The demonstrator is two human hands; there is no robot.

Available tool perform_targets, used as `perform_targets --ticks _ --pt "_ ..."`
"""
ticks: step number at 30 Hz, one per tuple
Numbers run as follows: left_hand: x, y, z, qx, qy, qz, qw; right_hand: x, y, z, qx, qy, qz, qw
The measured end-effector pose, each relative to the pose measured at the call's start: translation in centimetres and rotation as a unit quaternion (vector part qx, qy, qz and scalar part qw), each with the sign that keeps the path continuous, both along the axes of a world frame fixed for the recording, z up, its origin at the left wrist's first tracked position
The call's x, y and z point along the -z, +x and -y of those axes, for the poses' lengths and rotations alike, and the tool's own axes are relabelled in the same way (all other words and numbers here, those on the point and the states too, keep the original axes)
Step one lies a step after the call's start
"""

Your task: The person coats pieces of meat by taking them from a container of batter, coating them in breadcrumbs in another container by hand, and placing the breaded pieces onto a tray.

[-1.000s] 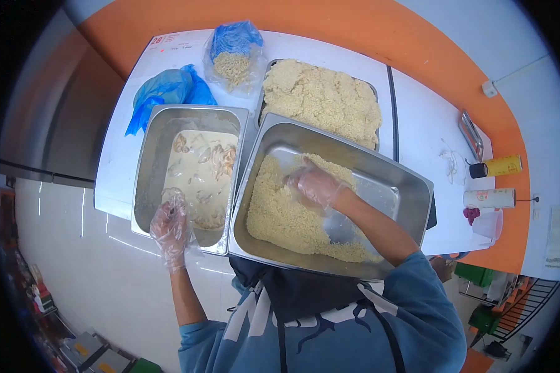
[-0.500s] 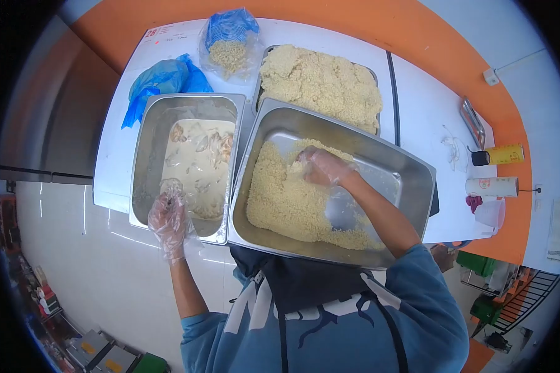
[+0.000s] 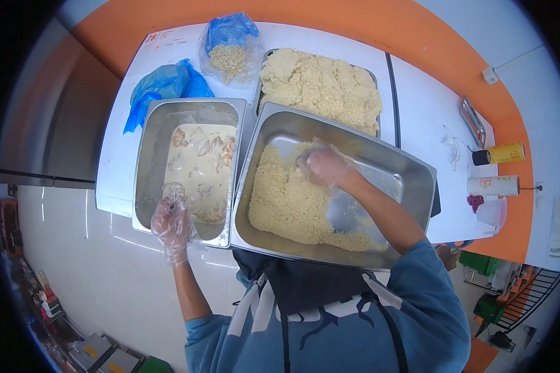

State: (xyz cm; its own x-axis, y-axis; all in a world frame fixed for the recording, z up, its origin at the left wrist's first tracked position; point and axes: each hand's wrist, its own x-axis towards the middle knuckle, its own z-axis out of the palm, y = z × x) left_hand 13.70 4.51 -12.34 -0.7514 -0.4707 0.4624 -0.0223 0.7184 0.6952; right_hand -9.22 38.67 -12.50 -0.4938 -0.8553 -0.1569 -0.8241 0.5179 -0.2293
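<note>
My left hand (image 3: 171, 221), in a clear plastic glove, hangs over the front left part of a steel pan (image 3: 142, 155). Its fingers are curled together and wet with pale batter (image 3: 196, 171); whether anything is between them is hidden. Pieces that look like raw chicken (image 3: 214, 149) lie partly sunk in that batter. In the larger steel pan (image 3: 410, 186) on the right, my gloved right hand (image 3: 326, 166) reaches down into pale yellow crumbs (image 3: 286, 205). The fingers are bent and closed at the crumbs, slightly blurred, and what they hold cannot be made out.
Behind the pans a tray is heaped with crumb-coated pieces (image 3: 320, 87). Blue plastic bags (image 3: 168, 87) and a clear bag of crumbs (image 3: 229, 59) lie on the white table (image 3: 115, 168). A paper roll (image 3: 493, 186), a yellow can (image 3: 504, 153) and a clear cup (image 3: 493, 214) stand at right.
My right hand has shifted slightly in the crumbs, its fingers now blurred. My left hand stays almost in place over the batter pan. The whole view has tilted a little.
</note>
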Motion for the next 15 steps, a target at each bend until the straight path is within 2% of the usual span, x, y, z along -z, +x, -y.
perform_targets --ticks 2,4,7,10,12,15 --pt "-0.5 0.0 -0.4 -0.016 -0.020 0.011 1.000 -0.7 0.9 -0.8 -0.015 -0.011 -0.017 1.000" --pt "-0.7 -0.2 -0.6 -0.023 -0.019 0.018 0.999 -4.4 2.0 -1.3 -0.031 -0.055 -0.026 0.998" --pt "-0.8 -0.1 -0.6 -0.024 -0.001 0.029 0.999 -8.3 2.7 -2.4 -0.004 -0.104 0.022 0.994" --pt "-1.0 -0.2 -0.7 -0.023 -0.012 0.032 0.999 -8.8 3.1 -3.4 0.034 -0.211 0.067 0.975" --pt "-1.0 -0.1 -0.8 -0.012 -0.015 0.008 1.000 -9.9 3.3 -3.2 0.074 -0.208 0.096 0.971" --pt "-1.4 0.1 -0.7 -0.034 -0.015 0.076 0.996 -10.4 2.8 -3.3 0.081 -0.222 0.098 0.967"
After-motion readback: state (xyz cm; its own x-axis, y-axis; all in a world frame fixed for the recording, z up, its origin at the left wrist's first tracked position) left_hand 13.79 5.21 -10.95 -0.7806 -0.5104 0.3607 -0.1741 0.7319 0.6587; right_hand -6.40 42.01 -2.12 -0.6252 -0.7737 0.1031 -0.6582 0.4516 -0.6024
